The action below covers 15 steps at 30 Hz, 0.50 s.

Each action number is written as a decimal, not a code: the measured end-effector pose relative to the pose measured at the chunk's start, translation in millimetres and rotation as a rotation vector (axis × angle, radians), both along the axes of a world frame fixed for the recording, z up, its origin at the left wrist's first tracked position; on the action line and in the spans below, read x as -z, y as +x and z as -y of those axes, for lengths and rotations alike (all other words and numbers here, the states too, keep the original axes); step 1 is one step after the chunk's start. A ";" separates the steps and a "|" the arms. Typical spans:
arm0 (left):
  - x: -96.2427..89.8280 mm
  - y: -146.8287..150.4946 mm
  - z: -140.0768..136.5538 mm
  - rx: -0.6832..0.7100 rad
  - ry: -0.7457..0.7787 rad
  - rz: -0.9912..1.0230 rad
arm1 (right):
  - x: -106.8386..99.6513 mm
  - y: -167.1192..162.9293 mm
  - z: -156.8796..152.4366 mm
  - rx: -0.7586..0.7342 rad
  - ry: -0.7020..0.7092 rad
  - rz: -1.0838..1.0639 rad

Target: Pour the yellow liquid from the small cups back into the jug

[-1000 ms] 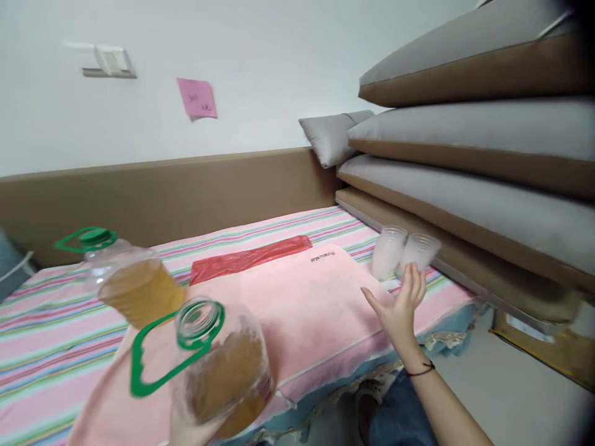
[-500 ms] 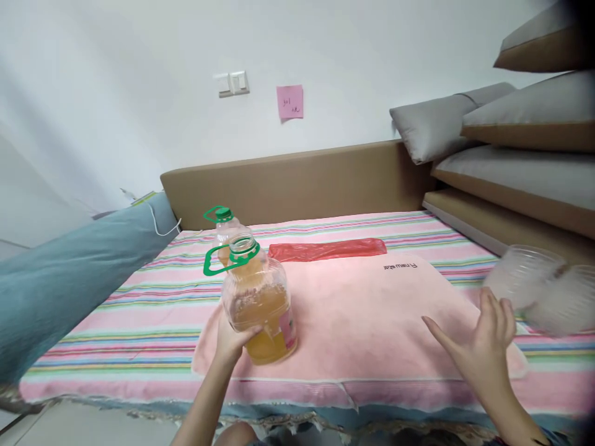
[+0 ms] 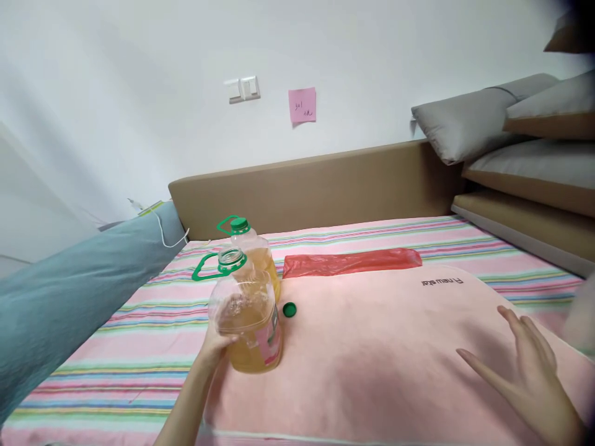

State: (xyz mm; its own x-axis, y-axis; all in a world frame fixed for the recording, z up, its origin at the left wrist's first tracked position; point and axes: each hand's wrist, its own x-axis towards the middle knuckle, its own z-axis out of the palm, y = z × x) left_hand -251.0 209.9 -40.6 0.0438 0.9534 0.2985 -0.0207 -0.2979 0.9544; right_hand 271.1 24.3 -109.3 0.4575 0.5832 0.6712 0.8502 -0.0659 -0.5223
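My left hand (image 3: 217, 339) is wrapped round the side of a clear plastic jug (image 3: 248, 331) part full of yellow liquid. The jug stands upright with its mouth uncovered and a green carry ring round its neck. Just behind it is a second jug (image 3: 260, 248) with its green cap on. A loose green cap (image 3: 289, 309) lies on the pink towel (image 3: 362, 365), to the right of the front jug. Over the towel's right side, my right hand (image 3: 525, 365) has its fingers spread and holds nothing. A blurred clear plastic container (image 3: 581, 316) is cut off at the right edge.
A folded red plastic bag (image 3: 351, 262) lies behind the towel on the striped sheet (image 3: 116, 365). Grey and brown cushions (image 3: 539, 173) are piled at the right. A blue-grey bolster (image 3: 88, 285) runs along the left, and a brown backrest (image 3: 307, 189) along the wall.
The view has shifted. The front jug is now upright and nearer the second jug, and the loose green cap has come into sight. The clear plastic containers have slid mostly out of view at right.
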 end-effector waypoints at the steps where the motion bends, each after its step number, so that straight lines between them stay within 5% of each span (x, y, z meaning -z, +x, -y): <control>1: 2.2 -1.7 -2.4 0.019 -0.032 0.017 | 1.0 -2.1 -1.4 -0.012 -0.018 -0.007; 9: -21.2 -12.9 1.2 0.222 -0.153 -0.136 | 0.0 -18.9 -4.0 -0.066 -0.117 -0.018; 12: -32.3 -9.4 31.2 0.042 -0.102 -0.221 | 7.9 -13.2 -1.8 -0.059 -0.146 -0.041; 15: -26.0 8.4 79.3 -0.407 0.147 -0.293 | 17.8 -3.3 1.0 -0.063 -0.212 -0.115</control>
State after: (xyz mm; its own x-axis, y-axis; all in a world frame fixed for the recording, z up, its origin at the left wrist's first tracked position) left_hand -242.6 130.6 -14.6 -0.2198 0.8596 0.4613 0.3863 -0.3575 0.8503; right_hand 267.9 23.3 -127.2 0.4819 0.7356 0.4761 0.7918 -0.1329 -0.5961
